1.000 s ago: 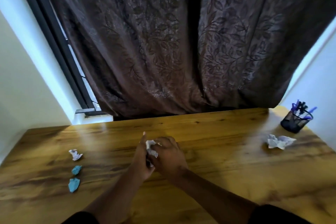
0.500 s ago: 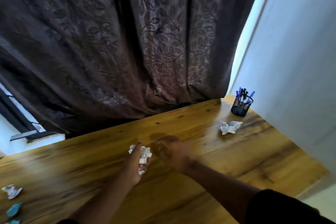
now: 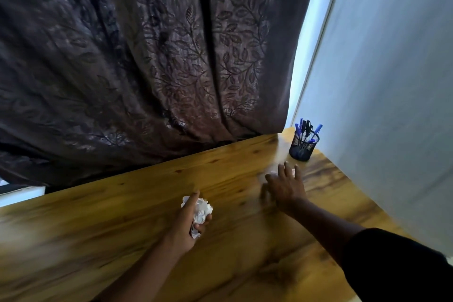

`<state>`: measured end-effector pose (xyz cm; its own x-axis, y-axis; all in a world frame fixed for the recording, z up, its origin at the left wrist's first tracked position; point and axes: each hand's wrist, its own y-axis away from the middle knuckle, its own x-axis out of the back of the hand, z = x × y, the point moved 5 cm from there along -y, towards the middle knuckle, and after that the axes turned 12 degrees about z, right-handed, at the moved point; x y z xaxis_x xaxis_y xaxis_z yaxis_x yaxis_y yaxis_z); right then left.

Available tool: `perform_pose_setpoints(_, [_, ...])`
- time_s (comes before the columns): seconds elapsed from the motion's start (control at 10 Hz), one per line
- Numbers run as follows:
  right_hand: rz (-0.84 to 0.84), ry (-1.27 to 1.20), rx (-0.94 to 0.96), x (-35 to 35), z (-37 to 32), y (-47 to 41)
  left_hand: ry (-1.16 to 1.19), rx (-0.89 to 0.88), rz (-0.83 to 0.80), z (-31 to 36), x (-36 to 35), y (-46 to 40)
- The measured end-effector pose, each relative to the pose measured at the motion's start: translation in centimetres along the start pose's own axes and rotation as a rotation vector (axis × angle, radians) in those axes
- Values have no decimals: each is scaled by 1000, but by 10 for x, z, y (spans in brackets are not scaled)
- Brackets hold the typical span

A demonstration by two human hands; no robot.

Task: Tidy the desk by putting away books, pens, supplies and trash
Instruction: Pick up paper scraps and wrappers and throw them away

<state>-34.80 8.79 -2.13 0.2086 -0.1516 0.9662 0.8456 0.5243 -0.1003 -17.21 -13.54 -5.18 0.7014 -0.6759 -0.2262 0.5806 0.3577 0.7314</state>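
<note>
Wood-grain desk (image 3: 122,240) fills the lower part of the view, its yellow-brown top streaked with darker bands and running back to a curtain and a pale wall. Nearest the camera, two bare forearms reach out over it, the right one coming from a black sleeve (image 3: 397,267) at the lower right corner. The left hand (image 3: 188,223) is over the middle of the desk with its fingers curled round a wad of crumpled white paper (image 3: 202,211), the index finger stretched along the top of the wad and bits of paper sticking out above and below the grip. Farther back and to the right, the right hand (image 3: 285,185) is spread flat, palm down, fingers straight and splayed; it is blurred. A scrap of white paper (image 3: 293,171) shows between its fingers, but whether the hand touches it or only hovers over it cannot be told. Just beyond those fingertips, near the far right corner of the desk, stands a black mesh pen cup (image 3: 304,146) holding blue and black pens (image 3: 307,129) upright. Behind the desk hangs a dark brown curtain (image 3: 147,56) patterned with leaves, and to the right of it rises a light grey-blue wall (image 3: 392,81).
</note>
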Motion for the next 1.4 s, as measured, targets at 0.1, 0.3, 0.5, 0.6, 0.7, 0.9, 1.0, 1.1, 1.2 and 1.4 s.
perform_pose_setpoints(0.1, [12,-25,32,1,10,-1,34,-6,19,-7,-10,-6])
perform_pose_setpoints(0.3, [131,-175,84,10,0,-1,49,-3,46,-17,-23,-13])
perform_pose_setpoints(0.5, [367,-624,279,48,-63,10,121,-5,74,-23,-35,-22])
perform_pose_setpoints(0.6, [459,-765,414,62,-98,21,356,70,-112,-9,-45,-17])
perform_pose_setpoints(0.7, [490,-758,515,69,-127,30,408,70,-15,-2,-36,2])
perform_pose_setpoints(0.9, [375,-886,563,54,-160,32,402,-156,14,13,-15,2])
perform_pose_setpoints(1.0, [347,-864,652,57,-171,37,435,-149,33,20,3,7])
perform_pose_setpoints(1.1, [380,-777,666,58,-185,39,424,-132,-18,23,17,16])
perform_pose_setpoints(1.2, [474,-666,725,61,-204,45,376,-165,-1,23,32,22])
perform_pose_setpoints(1.4, [559,-619,854,93,-246,69,344,-132,140,17,79,32])
